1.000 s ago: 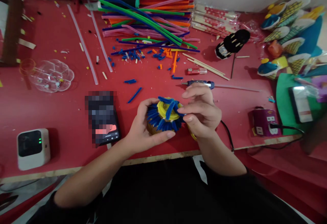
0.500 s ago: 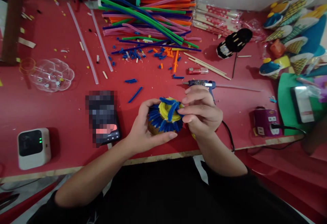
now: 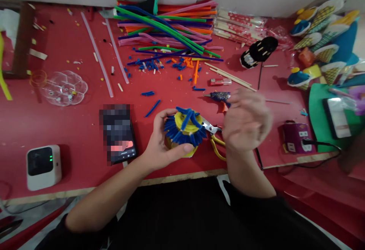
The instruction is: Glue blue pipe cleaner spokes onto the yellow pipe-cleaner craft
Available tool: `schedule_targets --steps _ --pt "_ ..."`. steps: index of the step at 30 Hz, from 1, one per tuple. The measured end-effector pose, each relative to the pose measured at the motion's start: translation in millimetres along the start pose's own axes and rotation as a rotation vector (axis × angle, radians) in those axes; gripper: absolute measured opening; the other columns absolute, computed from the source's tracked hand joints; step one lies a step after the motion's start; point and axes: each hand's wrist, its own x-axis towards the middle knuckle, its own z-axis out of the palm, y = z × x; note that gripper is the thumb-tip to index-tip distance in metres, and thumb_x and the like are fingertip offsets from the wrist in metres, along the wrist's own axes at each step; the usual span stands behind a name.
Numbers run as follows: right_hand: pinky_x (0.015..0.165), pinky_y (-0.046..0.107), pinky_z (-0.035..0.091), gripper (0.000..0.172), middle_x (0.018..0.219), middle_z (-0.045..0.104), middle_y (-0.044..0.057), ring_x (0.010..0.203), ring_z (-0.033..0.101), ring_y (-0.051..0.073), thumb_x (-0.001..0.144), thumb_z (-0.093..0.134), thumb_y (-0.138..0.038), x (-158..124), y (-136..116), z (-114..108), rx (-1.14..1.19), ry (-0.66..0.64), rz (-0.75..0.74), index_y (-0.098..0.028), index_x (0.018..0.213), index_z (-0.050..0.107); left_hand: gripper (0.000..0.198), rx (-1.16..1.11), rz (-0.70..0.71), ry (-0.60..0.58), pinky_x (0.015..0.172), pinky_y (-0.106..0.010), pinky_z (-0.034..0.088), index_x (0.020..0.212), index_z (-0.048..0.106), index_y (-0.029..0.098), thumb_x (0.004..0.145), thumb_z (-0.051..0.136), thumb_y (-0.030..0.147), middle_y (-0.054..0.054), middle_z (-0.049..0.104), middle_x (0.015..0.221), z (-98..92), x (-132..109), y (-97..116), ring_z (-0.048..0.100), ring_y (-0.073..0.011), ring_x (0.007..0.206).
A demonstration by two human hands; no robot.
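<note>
Right hand [image 3: 246, 120] off pipe-cleaner ornament [image 3: 184, 128], swung right, blurred; cannot tell fingers' state. Left hand [image 3: 159, 145] fingers keep gripping ornament. Yellow-handled cutters [image 3: 214, 137] now uncovered on worktop [image 3: 71, 128].

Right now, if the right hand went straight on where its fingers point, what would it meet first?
Probably the glue gun, lying just beyond the right hand. The hand is blurred and may be raised, so depth is unclear.

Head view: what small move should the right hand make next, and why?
Likely reach for the glue gun: the right hand hovers, blurred, right next to it and off the craft, which the left hand grips.
</note>
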Motion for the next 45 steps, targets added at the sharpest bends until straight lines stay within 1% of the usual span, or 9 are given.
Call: schedule_targets --steps 9,13,17,21,27,32,34,39,45 --pt "0.096 0.057 0.053 0.018 0.113 0.072 0.010 0.113 0.063 0.034 0.093 0.071 -0.037 44 47 -33 -0.206 0.033 0.052 -0.028 0.105 0.081 0.070 -0.369 -0.221 0.146 0.098 -0.050 0.061 0.129 0.055 0.031 0.075 0.083 0.066 -0.008 0.076 0.119 -4.3 7 -9 0.075 -0.0333 0.112" --pt "0.094 0.049 0.054 0.011 0.093 0.077 0.008 0.095 0.069 0.028 0.089 0.070 -0.025 85 74 -18 -0.198 -0.262 -0.062 -0.025 0.086 0.081 0.073 -0.402 -0.287 0.168 0.097 -0.052 0.061 0.131 0.060 0.028 0.073 0.084 0.066 -0.009 0.080 0.112 -1.9 10 -3 0.076 -0.0363 0.114" --pt "0.084 0.036 0.053 0.012 0.091 0.080 0.004 0.087 0.071 0.022 0.088 0.070 -0.021 115 84 -2 -0.179 -0.610 -0.048 -0.025 0.090 0.081 0.074 -0.409 -0.276 0.195 0.099 -0.051 0.060 0.131 0.062 0.028 0.071 0.086 0.065 -0.008 0.081 0.113 -3.4 11 -1 0.075 -0.0363 0.116" --pt "0.076 0.032 0.051 0.008 0.089 0.080 0.004 0.082 0.071 0.020 0.085 0.072 -0.020 125 79 4 -0.172 -0.669 -0.045 -0.023 0.084 0.078 0.072 -0.442 -0.300 0.196 0.099 -0.051 0.060 0.126 0.063 0.028 0.069 0.088 0.063 -0.008 0.080 0.113 -3.6 13 0 0.074 -0.0366 0.119" --pt "0.072 0.033 0.052 0.012 0.093 0.078 0.007 0.083 0.071 0.020 0.094 0.059 -0.018 119 61 -9 -0.116 -0.550 0.026 -0.020 0.093 0.071 0.057 -0.468 -0.415 0.228 0.084 -0.043 0.063 0.118 0.064 0.030 0.073 0.086 0.058 -0.004 0.079 0.111 -7.5 13 2 0.076 -0.0320 0.109" --pt "0.057 0.029 0.057 0.027 0.083 0.076 -0.001 0.066 0.071 0.016 0.092 0.073 -0.030 102 20 -16 0.483 -0.173 0.203 -0.025 0.118 0.072 0.046 -0.454 -0.447 0.185 0.073 -0.038 0.062 0.123 0.064 0.034 0.080 0.075 0.046 0.001 0.078 0.102 -16.2 8 1 0.078 -0.0274 0.094" --pt "0.056 0.029 0.060 0.022 0.086 0.078 0.000 0.071 0.075 0.017 0.088 0.080 -0.036 96 1 -18 0.654 -0.106 0.235 -0.024 0.106 0.077 0.049 -0.416 -0.414 0.149 0.075 -0.039 0.063 0.125 0.065 0.033 0.081 0.074 0.055 -0.001 0.078 0.101 -15.8 6 -1 0.078 -0.0288 0.094" --pt "0.053 0.027 0.063 0.026 0.080 0.080 0.002 0.066 0.076 0.016 0.087 0.084 -0.046 88 -37 -23 0.906 -0.105 0.342 -0.022 0.090 0.075 0.077 -0.308 -0.129 0.031 0.091 -0.044 0.062 0.134 0.061 0.034 0.070 0.089 0.066 -0.007 0.074 0.123 -8.4 4 -5 0.075 -0.0302 0.108" --pt "0.042 0.022 0.055 0.028 0.067 0.077 -0.002 0.049 0.068 0.012 0.084 0.087 -0.045 79 -55 -25 1.071 -0.130 0.390 -0.023 0.088 0.071 0.054 -0.128 -0.020 0.044 0.092 -0.032 0.060 0.125 0.066 0.034 0.078 0.092 0.037 0.000 0.072 0.115 -8.5 4 2 0.073 -0.0178 0.099"
